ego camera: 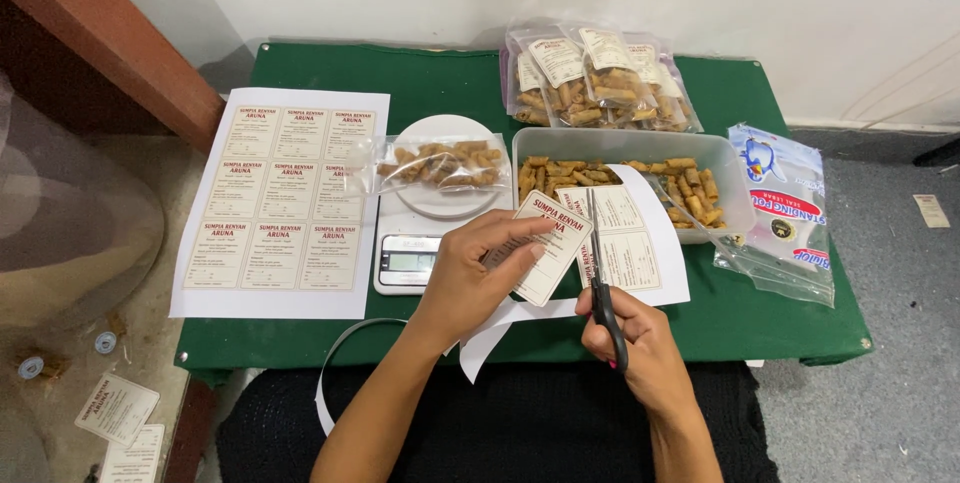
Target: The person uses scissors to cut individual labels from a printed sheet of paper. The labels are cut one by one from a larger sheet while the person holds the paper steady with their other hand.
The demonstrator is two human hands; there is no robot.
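My left hand (478, 268) pinches a beige printed label (545, 246) that is being cut from a white label sheet (640, 253). My right hand (635, 338) grips black-handled scissors (598, 273), whose blades point away from me and run along the label's right edge. The sheet lies partly over the rim of a clear plastic tub (735, 198) holding several small fried rolls. A thin paper offcut strip (345, 358) curls down off the table's near edge by my left forearm.
A full sheet of labels (280, 198) lies at the left of the green table (440, 78). A small bag of rolls (440, 165) rests on a white kitchen scale (410, 261). Labelled filled bags (590, 78) are piled at the back; empty zip bags (785, 208) at the right. Loose labels (115, 408) lie on the floor.
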